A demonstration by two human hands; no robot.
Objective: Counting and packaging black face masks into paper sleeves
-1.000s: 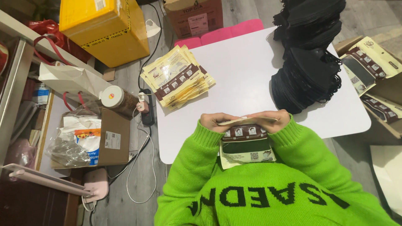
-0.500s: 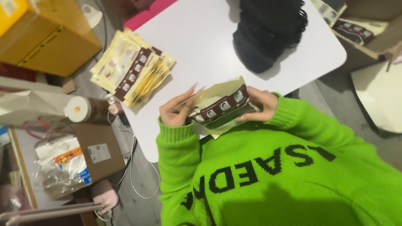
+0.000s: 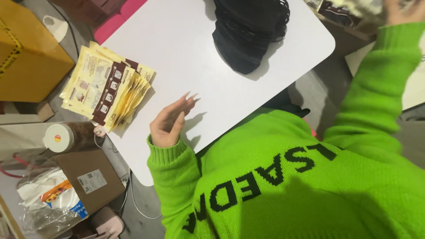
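Note:
My left hand (image 3: 170, 121) hovers over the white table (image 3: 177, 48) near its front edge, fingers loosely extended and holding nothing. To its left lies a fanned stack of yellow and brown packets (image 3: 106, 86), apart from the hand. My right arm in a green sleeve stretches to the upper right. There my right hand (image 3: 405, 11) is blurred and cut by the frame edge, next to more yellow and brown packets (image 3: 345, 6) beyond the table. Its grip is not visible. A pile of black fabric items (image 3: 248, 33) sits at the table's far side.
Left of the table stand a yellow box (image 3: 26, 57), a brown jar with a white lid (image 3: 66, 137), and an open cardboard box (image 3: 90, 179) with a plastic bag (image 3: 48, 199). A pink object (image 3: 117, 22) lies behind the table. A white cable (image 3: 133, 199) runs along the floor.
Both hands held a bundle of packets at my chest before. Now the bundle is gone from there, my right hand has swung out to the upper right, and my left hand is empty over the table.

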